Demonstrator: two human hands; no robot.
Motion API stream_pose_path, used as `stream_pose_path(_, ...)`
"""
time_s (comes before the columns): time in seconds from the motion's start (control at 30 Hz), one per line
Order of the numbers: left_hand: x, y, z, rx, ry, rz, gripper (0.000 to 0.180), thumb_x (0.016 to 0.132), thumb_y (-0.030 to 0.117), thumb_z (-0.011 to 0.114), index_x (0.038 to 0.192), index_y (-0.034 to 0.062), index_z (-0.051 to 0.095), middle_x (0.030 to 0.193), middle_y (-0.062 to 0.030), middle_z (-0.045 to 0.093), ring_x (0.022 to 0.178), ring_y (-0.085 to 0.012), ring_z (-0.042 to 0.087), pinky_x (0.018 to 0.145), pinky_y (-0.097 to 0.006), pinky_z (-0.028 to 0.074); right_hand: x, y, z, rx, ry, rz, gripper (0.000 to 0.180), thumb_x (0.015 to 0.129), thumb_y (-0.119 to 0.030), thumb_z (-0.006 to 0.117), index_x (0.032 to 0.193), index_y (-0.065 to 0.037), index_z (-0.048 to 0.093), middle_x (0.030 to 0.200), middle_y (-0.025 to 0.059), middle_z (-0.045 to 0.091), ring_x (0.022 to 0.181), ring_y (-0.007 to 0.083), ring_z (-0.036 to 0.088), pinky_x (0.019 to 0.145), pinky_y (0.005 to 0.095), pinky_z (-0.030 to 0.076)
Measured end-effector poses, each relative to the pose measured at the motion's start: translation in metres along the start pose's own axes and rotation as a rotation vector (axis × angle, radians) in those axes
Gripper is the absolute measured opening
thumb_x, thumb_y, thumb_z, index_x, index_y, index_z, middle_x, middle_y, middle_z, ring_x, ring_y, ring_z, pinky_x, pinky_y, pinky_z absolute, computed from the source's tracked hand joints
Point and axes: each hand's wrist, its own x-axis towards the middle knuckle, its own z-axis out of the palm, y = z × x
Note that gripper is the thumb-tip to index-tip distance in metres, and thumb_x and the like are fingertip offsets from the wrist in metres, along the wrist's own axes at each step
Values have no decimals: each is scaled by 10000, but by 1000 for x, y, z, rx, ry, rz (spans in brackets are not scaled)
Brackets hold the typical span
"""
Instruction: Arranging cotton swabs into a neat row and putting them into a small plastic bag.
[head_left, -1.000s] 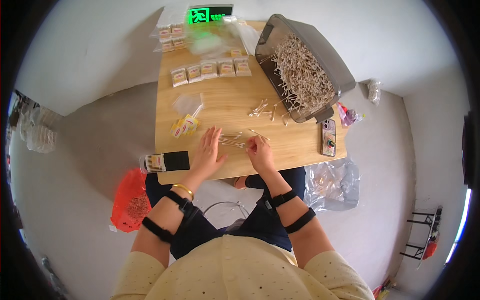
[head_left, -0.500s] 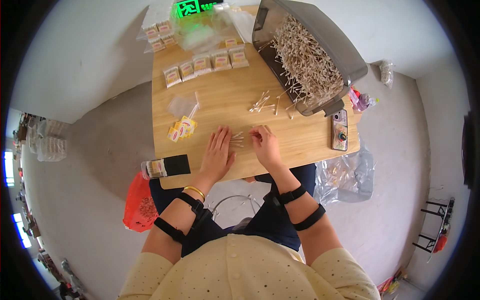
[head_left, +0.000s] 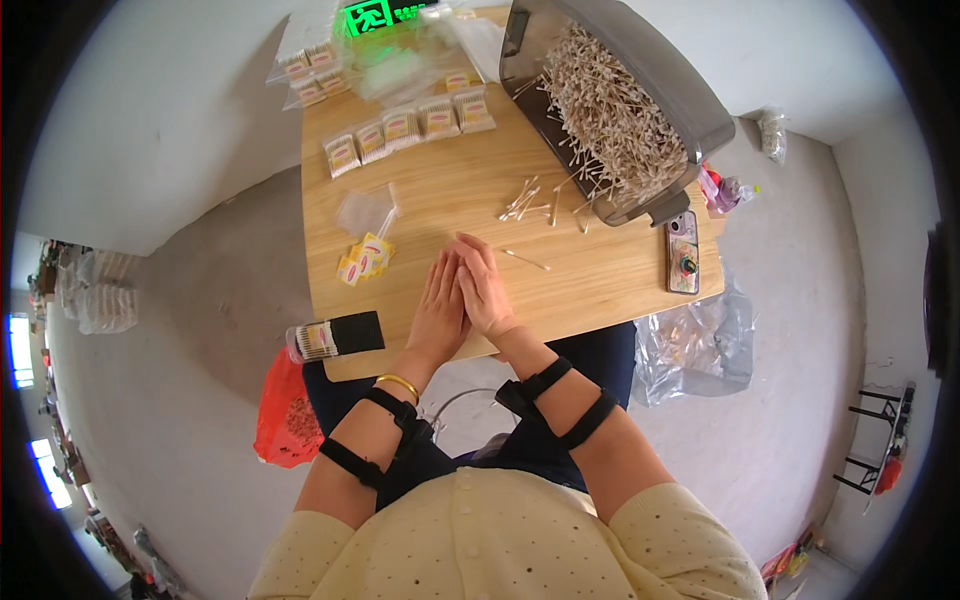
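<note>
My left hand (head_left: pixel 437 305) lies on the wooden table with its fingers stretched out. Against its inner side rests my right hand (head_left: pixel 485 290), fingers extended and slightly cupped. The two hands touch along their thumb sides, and whatever is between or under them is hidden. A single cotton swab (head_left: pixel 527 260) lies just to the right of my right hand. Farther off, a loose group of cotton swabs (head_left: pixel 521 200) lies in front of a grey plastic bin (head_left: pixel 700 125) tipped toward me and heaped with cotton swabs (head_left: pixel 610 120).
Left of my hands are yellow-and-white cards (head_left: pixel 368 258), clear bags (head_left: pixel 368 212) and a black pad (head_left: pixel 357 333) beside a filled pack (head_left: pixel 317 340). Filled swab packs (head_left: pixel 400 127) stand in a row at the back. A phone (head_left: pixel 683 255) lies at the right edge.
My right hand has moved left against my left hand. The swabs that lay between the hands are now out of sight, and a lone swab shows where the right hand was.
</note>
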Motion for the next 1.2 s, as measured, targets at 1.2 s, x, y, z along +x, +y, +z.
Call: stream_pose_path(1.2, -26, -2, -33, 21, -46, 17, 603, 934, 235, 658, 1495, 118, 469, 1604, -137, 340, 1504, -356, 314, 1259, -542, 233, -6, 24, -75, -843, 255, 92, 73, 908, -192, 675, 958, -152, 640, 1021, 79, 579, 1013, 317, 539, 875, 442, 405)
